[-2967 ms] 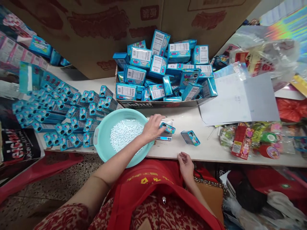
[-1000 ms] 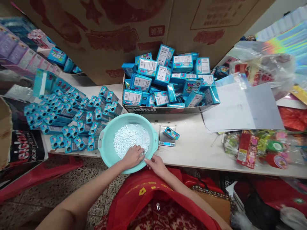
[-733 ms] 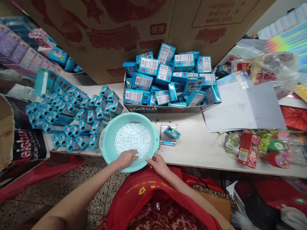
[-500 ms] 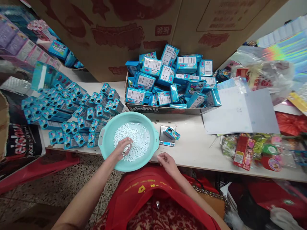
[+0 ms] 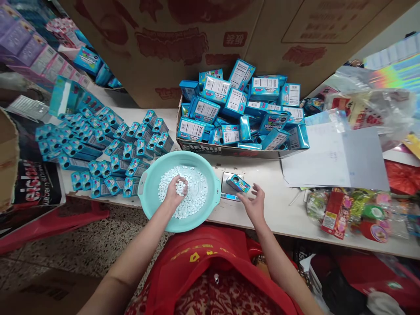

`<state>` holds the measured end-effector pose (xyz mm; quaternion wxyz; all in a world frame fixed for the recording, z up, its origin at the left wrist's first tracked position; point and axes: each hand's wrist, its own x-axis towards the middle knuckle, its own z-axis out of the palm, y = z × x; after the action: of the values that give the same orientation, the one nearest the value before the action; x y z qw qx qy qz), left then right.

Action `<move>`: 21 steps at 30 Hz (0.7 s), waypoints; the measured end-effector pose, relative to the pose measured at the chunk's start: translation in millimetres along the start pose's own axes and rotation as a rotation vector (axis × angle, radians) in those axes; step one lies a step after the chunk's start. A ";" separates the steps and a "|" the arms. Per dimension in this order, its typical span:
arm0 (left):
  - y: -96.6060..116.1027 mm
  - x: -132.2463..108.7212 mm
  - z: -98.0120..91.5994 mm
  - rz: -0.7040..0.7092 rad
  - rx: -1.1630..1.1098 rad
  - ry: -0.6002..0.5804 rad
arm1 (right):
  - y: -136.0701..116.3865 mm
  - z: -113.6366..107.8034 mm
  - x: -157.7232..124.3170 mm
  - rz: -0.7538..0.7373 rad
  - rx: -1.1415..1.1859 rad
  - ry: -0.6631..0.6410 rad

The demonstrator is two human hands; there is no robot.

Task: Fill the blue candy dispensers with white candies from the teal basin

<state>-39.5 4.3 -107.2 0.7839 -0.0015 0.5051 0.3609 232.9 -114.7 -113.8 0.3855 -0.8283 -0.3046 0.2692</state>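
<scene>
My left hand (image 5: 174, 191) is inside a mint-green plastic basin (image 5: 149, 205), its fingers curled around a handful of small white candies. More loose white candies (image 5: 192, 203) cover the basin's bottom. To the basin's right, a small blue candy box (image 5: 238, 183) with a round hole in its end lies on a digital scale (image 5: 229, 196) with a lit display. My right hand (image 5: 255, 200) is at the box's right end, thumb and fingers apart and nothing held; whether a fingertip touches the box I cannot tell.
Behind the basin, a carton tray (image 5: 229, 151) is heaped with blue boxes. Rows of similar boxes (image 5: 131, 157) stand at left. A large cardboard box (image 5: 197, 43) rises at the back. White papers (image 5: 315, 153) and packaged sweets (image 5: 337, 214) lie at right.
My right hand has moved up from the table's front edge to the box on the scale, its fingers spreading. My left hand has lifted slightly with candies in its fingers. The view has shifted slightly.
</scene>
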 end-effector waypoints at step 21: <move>-3.3 -65.6 85.2 0.667 0.027 -0.087 | -101.1 47.2 -54.4 -0.760 -0.206 -0.384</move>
<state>14.7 -3.9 -14.7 0.6434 0.1897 0.4483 0.5908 134.3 -78.7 -47.6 0.3089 -0.6265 -0.6792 0.2254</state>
